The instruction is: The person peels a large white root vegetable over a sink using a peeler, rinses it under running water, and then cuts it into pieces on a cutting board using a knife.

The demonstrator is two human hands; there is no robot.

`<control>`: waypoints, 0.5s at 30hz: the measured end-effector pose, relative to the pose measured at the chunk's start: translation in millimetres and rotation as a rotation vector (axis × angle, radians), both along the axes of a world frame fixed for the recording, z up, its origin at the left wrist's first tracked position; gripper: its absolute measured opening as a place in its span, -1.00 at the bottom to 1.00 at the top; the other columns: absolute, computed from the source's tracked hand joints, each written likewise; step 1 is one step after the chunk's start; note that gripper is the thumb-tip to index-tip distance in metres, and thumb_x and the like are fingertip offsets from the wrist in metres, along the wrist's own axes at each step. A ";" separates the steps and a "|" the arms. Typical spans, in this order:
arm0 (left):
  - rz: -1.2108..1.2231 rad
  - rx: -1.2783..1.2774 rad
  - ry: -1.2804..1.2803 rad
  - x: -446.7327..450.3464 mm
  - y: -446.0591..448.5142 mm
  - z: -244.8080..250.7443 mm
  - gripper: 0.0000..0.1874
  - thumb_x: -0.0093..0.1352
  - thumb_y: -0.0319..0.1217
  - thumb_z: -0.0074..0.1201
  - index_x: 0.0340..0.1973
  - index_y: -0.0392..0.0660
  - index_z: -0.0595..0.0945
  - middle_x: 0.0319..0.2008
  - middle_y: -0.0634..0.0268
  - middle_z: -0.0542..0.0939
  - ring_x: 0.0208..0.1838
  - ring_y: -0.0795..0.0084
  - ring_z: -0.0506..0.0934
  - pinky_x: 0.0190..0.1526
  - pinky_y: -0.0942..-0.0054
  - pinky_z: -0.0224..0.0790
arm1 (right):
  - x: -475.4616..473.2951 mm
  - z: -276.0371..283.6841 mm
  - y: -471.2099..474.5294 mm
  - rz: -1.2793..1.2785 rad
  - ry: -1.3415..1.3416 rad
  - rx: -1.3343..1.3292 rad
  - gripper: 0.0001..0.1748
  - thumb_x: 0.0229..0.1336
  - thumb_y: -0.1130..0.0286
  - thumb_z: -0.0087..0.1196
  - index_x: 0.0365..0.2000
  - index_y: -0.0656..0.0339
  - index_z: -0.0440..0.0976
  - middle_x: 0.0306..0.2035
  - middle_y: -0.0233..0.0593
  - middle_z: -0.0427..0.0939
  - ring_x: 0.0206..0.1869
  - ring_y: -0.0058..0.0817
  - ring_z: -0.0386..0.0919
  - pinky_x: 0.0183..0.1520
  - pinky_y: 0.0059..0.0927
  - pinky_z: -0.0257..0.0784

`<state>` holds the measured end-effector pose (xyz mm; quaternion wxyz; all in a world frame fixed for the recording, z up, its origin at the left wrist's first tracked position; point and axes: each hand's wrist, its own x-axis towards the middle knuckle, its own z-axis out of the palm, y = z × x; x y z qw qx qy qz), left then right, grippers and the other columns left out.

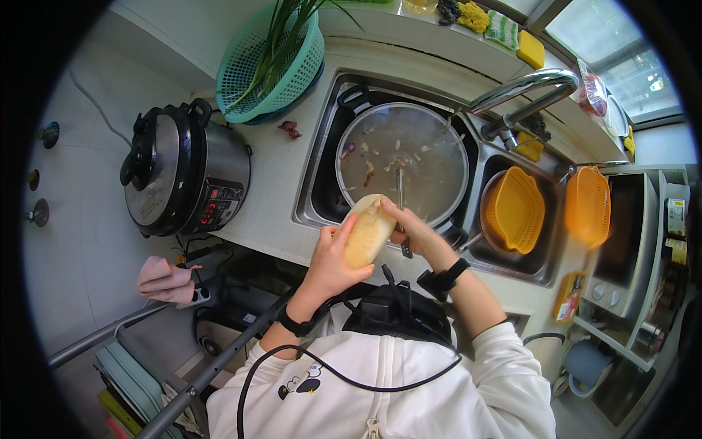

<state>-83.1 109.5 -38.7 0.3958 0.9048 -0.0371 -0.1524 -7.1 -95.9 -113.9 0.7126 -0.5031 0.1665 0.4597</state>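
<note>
In front of my body, my left hand (337,258) grips a pale plastic container (368,233) with yellowish contents, tilted toward the sink. My right hand (414,230) is closed around the long metal handle of a kitchen utensil (400,184), its thumb touching the container's upper end. The utensil's far end dips into a large round pot (338,159) standing in the left sink basin. Cloudy liquid (384,140) with floating pale scraps and a purple piece fills the pot; the utensil's submerged part is hidden.
An electric pressure cooker (189,170) stands left, beside a green basket (307,60) with long green leaves. Red onion scraps (290,129) lie nearby. A chrome faucet (526,90) arches over the sink's back. The right basin (543,269) holds a yellow strainer (515,208); an orange basket (588,203) is farther right.
</note>
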 end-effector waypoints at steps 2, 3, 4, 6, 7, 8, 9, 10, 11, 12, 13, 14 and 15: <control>0.011 -0.048 -0.084 1.7 -3.8 3.2 0.06 0.06 -0.18 0.44 0.40 -0.24 0.24 0.04 0.05 0.41 0.11 0.12 0.46 0.17 0.29 0.36 | -1.5 6.3 2.5 -0.146 0.008 0.085 -0.38 0.19 -0.20 0.13 -0.10 0.19 0.51 -0.47 -0.50 0.49 -0.59 -0.78 0.29 -0.59 -0.71 0.04; 0.019 -0.075 -0.130 3.0 -4.3 3.9 0.06 0.09 -0.17 0.45 0.40 -0.26 0.22 0.05 0.06 0.42 0.11 0.14 0.46 0.15 0.29 0.38 | -2.1 9.5 2.0 -0.185 0.011 0.092 -0.40 0.18 -0.18 0.14 -0.10 0.18 0.51 -0.46 -0.51 0.49 -0.59 -0.80 0.29 -0.59 -0.71 0.01; 0.097 -0.201 -0.027 4.4 -3.7 4.1 0.02 0.14 -0.17 0.43 0.40 -0.27 0.23 0.06 0.09 0.43 0.12 0.18 0.47 0.14 0.30 0.40 | -2.2 12.4 2.1 -0.229 0.012 0.155 -0.41 0.17 -0.16 0.16 -0.10 0.17 0.51 -0.44 -0.51 0.50 -0.59 -0.81 0.28 -0.60 -0.71 -0.02; 0.266 -0.460 0.188 7.1 -1.5 2.1 -0.05 0.22 -0.16 0.39 0.38 -0.28 0.23 0.08 0.13 0.47 0.13 0.24 0.50 0.11 0.31 0.45 | -1.1 16.3 1.9 -0.224 -0.012 0.119 -0.43 0.16 -0.14 0.17 -0.10 0.15 0.52 -0.42 -0.51 0.51 -0.58 -0.83 0.28 -0.60 -0.71 -0.03; 0.322 -0.670 0.371 8.3 -0.6 -0.2 -0.11 0.23 -0.19 0.38 0.36 -0.26 0.26 0.09 0.13 0.47 0.11 0.25 0.51 0.08 0.31 0.48 | 0.0 17.5 1.6 -0.226 -0.033 0.095 -0.43 0.15 -0.15 0.17 -0.10 0.15 0.51 -0.41 -0.51 0.51 -0.58 -0.83 0.28 -0.59 -0.71 0.00; 0.384 -0.878 0.579 9.1 -0.1 -3.5 -0.16 0.25 -0.22 0.37 0.33 -0.23 0.28 0.10 0.14 0.48 0.10 0.27 0.53 0.04 0.31 0.51 | 2.4 17.6 2.6 -0.180 -0.133 0.079 -0.42 0.14 -0.16 0.17 -0.09 0.14 0.51 -0.39 -0.50 0.51 -0.57 -0.82 0.30 -0.59 -0.68 0.01; 0.434 -1.115 0.781 8.7 0.6 -6.8 -0.21 0.26 -0.24 0.36 0.31 -0.21 0.31 0.11 0.14 0.48 0.09 0.29 0.54 0.01 0.31 0.55 | 4.7 18.0 2.7 -0.125 -0.167 0.039 -0.41 0.16 -0.17 0.15 -0.09 0.14 0.51 -0.40 -0.49 0.51 -0.57 -0.81 0.30 -0.59 -0.67 0.03; 0.412 -1.114 0.776 8.7 0.6 -11.1 -0.29 0.30 -0.24 0.31 0.26 -0.20 0.33 0.11 0.20 0.50 0.10 0.30 0.57 0.02 0.30 0.58 | 7.9 17.6 3.5 -0.081 -0.210 -0.012 -0.41 0.18 -0.18 0.13 -0.09 0.14 0.51 -0.41 -0.49 0.50 -0.57 -0.79 0.31 -0.59 -0.67 0.04; 0.423 -1.118 0.773 8.6 0.8 -15.9 -0.30 0.30 -0.23 0.30 0.26 -0.20 0.34 0.10 0.19 0.51 0.10 0.31 0.57 0.02 0.29 0.58 | 10.6 17.7 3.3 -0.038 -0.253 -0.065 -0.40 0.20 -0.19 0.11 -0.08 0.15 0.51 -0.41 -0.48 0.50 -0.56 -0.78 0.31 -0.59 -0.66 0.05; 0.428 -1.146 0.764 8.5 1.0 -20.9 -0.30 0.31 -0.21 0.29 0.26 -0.21 0.34 0.09 0.19 0.51 0.10 0.31 0.57 0.02 0.29 0.58 | 13.1 18.0 2.9 -0.041 -0.274 -0.150 -0.42 0.22 -0.18 0.08 -0.09 0.15 0.50 -0.42 -0.43 0.51 -0.57 -0.72 0.34 -0.58 -0.62 0.11; 0.432 -1.176 0.753 8.6 1.6 -25.7 -0.30 0.31 -0.20 0.29 0.25 -0.21 0.35 0.08 0.19 0.52 0.10 0.32 0.57 0.02 0.29 0.59 | 14.6 18.9 2.0 -0.044 -0.296 -0.236 -0.44 0.25 -0.16 0.06 -0.10 0.15 0.50 -0.43 -0.38 0.52 -0.57 -0.66 0.38 -0.57 -0.58 0.17; 0.454 -1.190 0.763 8.8 2.8 -30.0 -0.31 0.31 -0.19 0.28 0.25 -0.21 0.35 0.07 0.19 0.53 0.09 0.32 0.58 0.02 0.29 0.58 | 14.5 20.6 0.9 -0.054 -0.344 -0.289 -0.46 0.27 -0.15 0.04 -0.12 0.15 0.49 -0.43 -0.34 0.53 -0.57 -0.61 0.41 -0.56 -0.54 0.23; 0.476 -1.203 0.770 9.3 4.4 -33.6 -0.31 0.32 -0.19 0.27 0.25 -0.20 0.36 0.06 0.19 0.54 0.08 0.33 0.58 0.02 0.30 0.58 | 13.3 23.0 -0.2 -0.010 -0.618 -0.571 -0.50 0.29 -0.11 0.02 -0.14 0.16 0.48 -0.42 -0.29 0.54 -0.56 -0.53 0.45 -0.53 -0.47 0.29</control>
